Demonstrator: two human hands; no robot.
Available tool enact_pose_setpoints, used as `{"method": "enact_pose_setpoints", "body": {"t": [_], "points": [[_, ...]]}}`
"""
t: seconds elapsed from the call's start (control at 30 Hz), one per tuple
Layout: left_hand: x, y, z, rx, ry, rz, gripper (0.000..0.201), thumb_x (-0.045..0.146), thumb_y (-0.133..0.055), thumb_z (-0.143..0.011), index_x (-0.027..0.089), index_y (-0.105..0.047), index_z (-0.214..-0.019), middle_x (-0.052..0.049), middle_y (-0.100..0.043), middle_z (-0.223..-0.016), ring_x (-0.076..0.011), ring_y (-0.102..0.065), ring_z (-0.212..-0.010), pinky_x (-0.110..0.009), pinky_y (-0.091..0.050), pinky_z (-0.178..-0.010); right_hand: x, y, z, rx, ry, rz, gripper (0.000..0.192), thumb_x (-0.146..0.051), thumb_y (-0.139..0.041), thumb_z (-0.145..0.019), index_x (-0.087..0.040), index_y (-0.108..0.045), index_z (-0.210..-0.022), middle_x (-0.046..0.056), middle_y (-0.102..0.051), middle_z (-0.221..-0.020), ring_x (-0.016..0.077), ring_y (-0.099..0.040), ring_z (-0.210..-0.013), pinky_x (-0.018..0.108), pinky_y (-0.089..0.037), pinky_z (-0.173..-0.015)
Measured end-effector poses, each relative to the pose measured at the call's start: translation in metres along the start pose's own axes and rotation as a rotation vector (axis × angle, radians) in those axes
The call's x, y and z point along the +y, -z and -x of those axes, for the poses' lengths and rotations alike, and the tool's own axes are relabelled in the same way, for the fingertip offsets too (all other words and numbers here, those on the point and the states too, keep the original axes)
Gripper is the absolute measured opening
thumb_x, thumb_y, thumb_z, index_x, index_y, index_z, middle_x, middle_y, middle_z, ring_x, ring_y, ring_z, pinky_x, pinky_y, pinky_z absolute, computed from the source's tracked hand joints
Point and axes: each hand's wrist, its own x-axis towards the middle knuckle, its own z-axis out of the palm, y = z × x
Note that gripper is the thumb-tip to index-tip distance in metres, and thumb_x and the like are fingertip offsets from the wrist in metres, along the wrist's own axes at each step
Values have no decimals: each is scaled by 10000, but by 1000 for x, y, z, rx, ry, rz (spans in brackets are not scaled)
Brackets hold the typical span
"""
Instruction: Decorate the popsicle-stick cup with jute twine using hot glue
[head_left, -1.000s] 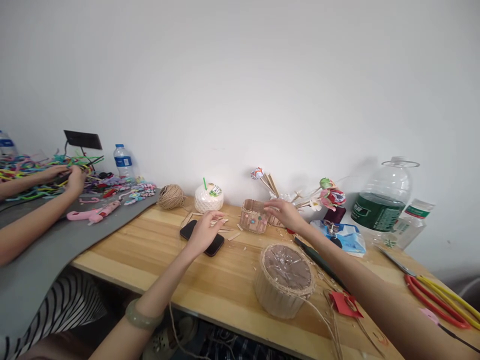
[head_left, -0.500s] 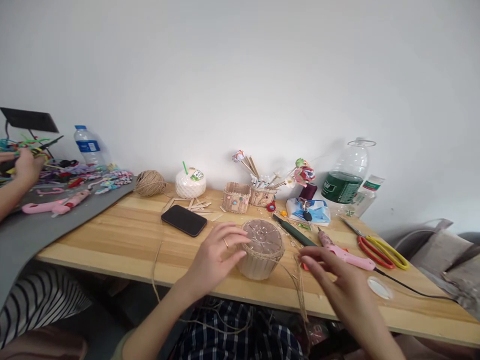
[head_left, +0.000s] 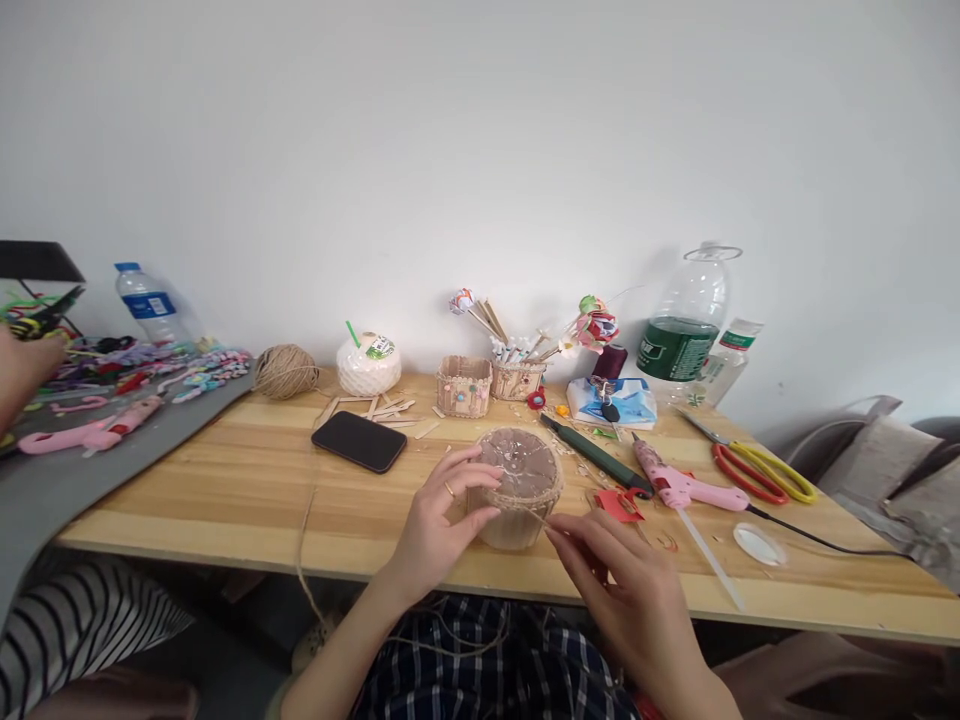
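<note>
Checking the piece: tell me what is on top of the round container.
On the round container, a brown top carries shiny clear streaks inside a twine rim. The left hand covers part of its edge, hiding what's beneath.

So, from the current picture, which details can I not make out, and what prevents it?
All in the head view:
Round basket: part of its left side, covered by the left hand.
Twine: its course past the fingertips, hidden by the right hand.
Small square basket: its floor, hidden by the front wall.
Co-worker's hand: cut off by the left edge.
Large bottle's label: fine print, too small.
</note>
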Motion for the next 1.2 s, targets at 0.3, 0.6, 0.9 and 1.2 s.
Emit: {"method": "enact_pose_setpoints", "body": {"t": [0.3, 0.6, 0.9, 1.2], "points": [[-5, -2, 1, 23, -79, -22, 123, 121, -623, -822, 238, -610, -859, -40, -714, -1030, -230, -520, -1201, -464, -429, -1009, -10, 0, 3, 83, 127, 50, 137, -140, -507, -900, -153, -641, -878, 6, -559, -627, 102, -543, -526, 201, -407, -482], [15, -2, -1, -90, 41, -103, 257, 149, -544, -845, 256, -553, -1078, -63, -598, -1157, -249, -378, -1292, -488, -325, -1072, 1, 5, 0, -7, 15, -63, 122, -135, -520, -896, -164, -630, -854, 7, -603, -693, 89, -577, -582, 191, -429, -547], [19, -26, -3, 61, 93, -188, 75, 226, -570, -856, 253, -625, -898, -47, -514, -945, -254, -442, -1126, -479, -318, -1031, 17, 11, -13, -52, -92, -60, 138, -215, -518, -900, -172, -615, -811, 1, -574, -656, 111, -525, -562, 227, -394, -533], [19, -31, -1, 97, 89, -177, 57, 213, -564, -858, 252, -601, -875, -36, -507, -959, -237, -449, -1123, -480, -292, -1050, 23, 10, -29, -46, -199, -161, 125, -249, -551, -852, -187, -609, -760, -14, -555, -600, 120, -476, -545, 233, -343, -507]]}}
